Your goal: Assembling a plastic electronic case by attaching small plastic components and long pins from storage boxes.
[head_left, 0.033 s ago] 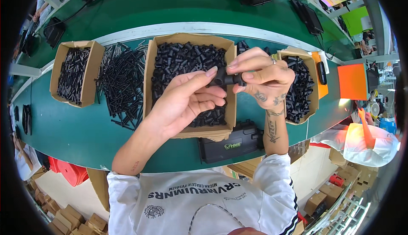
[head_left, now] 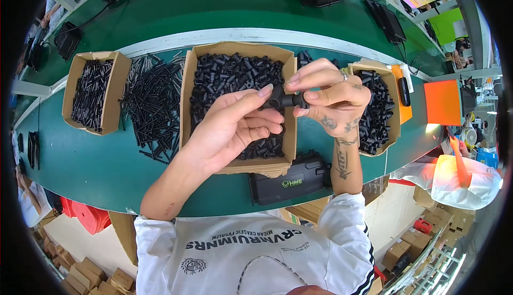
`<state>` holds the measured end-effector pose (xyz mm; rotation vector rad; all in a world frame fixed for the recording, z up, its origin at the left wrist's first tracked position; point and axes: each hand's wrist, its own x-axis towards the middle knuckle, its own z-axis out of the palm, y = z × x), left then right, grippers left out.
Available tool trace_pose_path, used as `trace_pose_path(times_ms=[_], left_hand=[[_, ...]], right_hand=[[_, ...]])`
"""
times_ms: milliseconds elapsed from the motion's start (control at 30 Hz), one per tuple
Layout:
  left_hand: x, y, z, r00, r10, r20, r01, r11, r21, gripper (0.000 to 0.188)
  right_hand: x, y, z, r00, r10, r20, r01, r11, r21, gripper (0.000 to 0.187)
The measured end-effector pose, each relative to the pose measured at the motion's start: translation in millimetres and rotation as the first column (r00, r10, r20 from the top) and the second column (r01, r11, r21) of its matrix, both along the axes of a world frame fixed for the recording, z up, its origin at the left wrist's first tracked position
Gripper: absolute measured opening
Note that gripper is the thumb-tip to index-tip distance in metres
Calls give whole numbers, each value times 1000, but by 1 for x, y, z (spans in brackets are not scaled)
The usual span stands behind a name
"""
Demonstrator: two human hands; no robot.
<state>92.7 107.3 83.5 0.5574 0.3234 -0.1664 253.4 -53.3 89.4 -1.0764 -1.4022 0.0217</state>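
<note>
Above the large cardboard box (head_left: 292, 111) full of short black tube fittings (head_left: 240, 69), I hold one black plastic tube fitting (head_left: 287, 100) lying roughly level between both hands. At its left end, my left hand (head_left: 227, 127) pinches it between thumb and fingers, palm turned up. On the other end, the thumb and fingertips of my right hand (head_left: 336, 100) are closed, covering part of the piece. A ring sits on one right finger. Whether a second part is joined inside the fitting cannot be made out.
Left stand a smaller carton (head_left: 124, 89) of thin black rods and a loose rod pile (head_left: 154, 103). Right is another carton (head_left: 396, 127) of black fittings. A black plastic case (head_left: 291, 183) lies near the green table's front edge. A co-worker's white sleeve (head_left: 454, 180) shows far right.
</note>
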Motion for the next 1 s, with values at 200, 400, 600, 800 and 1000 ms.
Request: trace_pose_path(times_ms=[200,400,600,800,1000], left_hand=[[-1,4,-1,1000,-7,-21,8,997,75,26],[-1,3,5,998,49,34,-56,970,235,23],[-8,-6,12,994,18,112,-53,946,321,22],[-9,-1,8,986,11,167,-47,976,215,24],[-8,-1,6,989,30,147,-61,975,214,24]], right_hand=[[-4,-7,11,995,-100,17,101,994,-51,30],[-19,-9,19,981,-196,-13,189,962,-199,28],[-29,-11,26,977,-196,81,210,943,-257,35],[-36,-18,34,969,-222,108,247,880,-407,43],[-36,-18,37,963,-270,24,254,869,-425,46]])
